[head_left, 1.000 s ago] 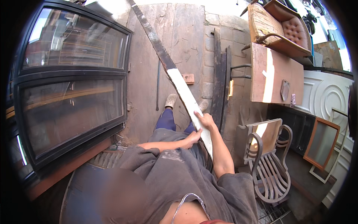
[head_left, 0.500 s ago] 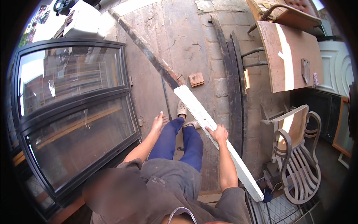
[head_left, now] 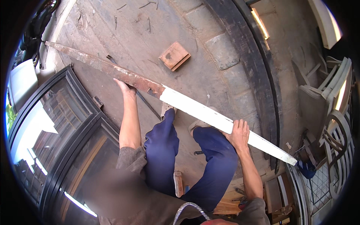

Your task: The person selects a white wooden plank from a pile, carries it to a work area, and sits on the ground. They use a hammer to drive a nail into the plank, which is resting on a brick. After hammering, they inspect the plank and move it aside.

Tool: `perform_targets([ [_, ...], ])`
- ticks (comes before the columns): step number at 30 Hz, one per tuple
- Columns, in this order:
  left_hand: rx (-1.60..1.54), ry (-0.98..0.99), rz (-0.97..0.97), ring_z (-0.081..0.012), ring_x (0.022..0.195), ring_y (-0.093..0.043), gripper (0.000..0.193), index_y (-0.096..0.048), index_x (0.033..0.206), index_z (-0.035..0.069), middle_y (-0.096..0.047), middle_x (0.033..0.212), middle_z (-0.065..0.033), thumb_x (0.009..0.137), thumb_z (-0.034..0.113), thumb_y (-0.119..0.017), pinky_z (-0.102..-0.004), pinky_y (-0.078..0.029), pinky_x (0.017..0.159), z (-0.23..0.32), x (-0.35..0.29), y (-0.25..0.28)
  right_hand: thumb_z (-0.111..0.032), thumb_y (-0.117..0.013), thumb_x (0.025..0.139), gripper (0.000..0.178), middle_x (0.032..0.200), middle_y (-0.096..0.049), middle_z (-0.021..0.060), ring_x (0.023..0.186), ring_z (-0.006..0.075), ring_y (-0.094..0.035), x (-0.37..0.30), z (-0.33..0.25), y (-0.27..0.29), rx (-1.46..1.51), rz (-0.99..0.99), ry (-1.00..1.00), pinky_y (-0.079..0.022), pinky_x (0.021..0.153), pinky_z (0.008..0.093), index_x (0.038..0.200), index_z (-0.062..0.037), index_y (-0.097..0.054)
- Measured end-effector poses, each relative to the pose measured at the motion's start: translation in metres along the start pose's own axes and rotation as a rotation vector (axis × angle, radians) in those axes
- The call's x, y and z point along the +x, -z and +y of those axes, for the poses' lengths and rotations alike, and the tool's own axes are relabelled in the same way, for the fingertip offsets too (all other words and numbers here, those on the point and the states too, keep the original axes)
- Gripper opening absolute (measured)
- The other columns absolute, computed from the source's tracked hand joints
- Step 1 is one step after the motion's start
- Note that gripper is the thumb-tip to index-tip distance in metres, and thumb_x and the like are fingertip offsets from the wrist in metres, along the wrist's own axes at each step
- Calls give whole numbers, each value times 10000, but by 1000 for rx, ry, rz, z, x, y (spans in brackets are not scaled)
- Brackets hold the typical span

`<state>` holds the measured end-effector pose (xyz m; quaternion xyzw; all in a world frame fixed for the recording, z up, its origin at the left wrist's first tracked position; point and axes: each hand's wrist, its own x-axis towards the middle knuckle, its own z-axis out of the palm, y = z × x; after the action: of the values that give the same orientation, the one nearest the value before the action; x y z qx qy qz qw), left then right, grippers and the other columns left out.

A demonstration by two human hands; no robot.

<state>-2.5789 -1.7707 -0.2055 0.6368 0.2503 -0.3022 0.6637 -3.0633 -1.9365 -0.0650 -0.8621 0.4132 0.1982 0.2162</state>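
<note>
A long wooden beam (head_left: 195, 110) slants across in front of me, painted white on its right part and bare, rough brown on its left. My right hand (head_left: 239, 134) grips the white part, fingers over its far edge. Along the brown part, my left hand (head_left: 127, 88) holds the near edge from below; most of its fingers are hidden under the wood. Beneath the beam a dark ribbed bar (head_left: 150, 105) lies on the floor, its forked end showing beyond. A reddish-brown wood block (head_left: 174, 56) rests on the floor past the beam.
Black-framed glass windows (head_left: 80, 120) stand close on my left. Long dark beams (head_left: 258, 71) lie on the right, with grey chairs (head_left: 339, 135) farther right. A wire rack (head_left: 318, 191) stands near the beam's right end. Another small wood piece (head_left: 178, 183) is between my legs.
My left hand has moved from free beside my leg up to the beam's brown part. The beam has swung flatter across the view, and I have bent closer to the floor.
</note>
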Motion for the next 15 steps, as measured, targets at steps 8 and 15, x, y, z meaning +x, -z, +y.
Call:
perform_targets([
  [8,-236,-89,48,-331,1402,-310,829,-248,1528,120,-261,1571,-110,947,707,-176,-510,-294,1139,-83,45,15,-468,-697,734,522,817,-433,187,783,366,-463,23,39,-144,47,208,47,-364,692,446,848,-3,-490],
  [15,-278,-107,94,-315,1327,-412,779,-343,1486,118,-393,1493,-108,959,678,-223,-484,-358,1092,-127,27,0,-361,-801,455,611,833,-446,159,818,357,-485,6,63,-224,15,322,-88,-373,708,445,874,-25,-509],
])
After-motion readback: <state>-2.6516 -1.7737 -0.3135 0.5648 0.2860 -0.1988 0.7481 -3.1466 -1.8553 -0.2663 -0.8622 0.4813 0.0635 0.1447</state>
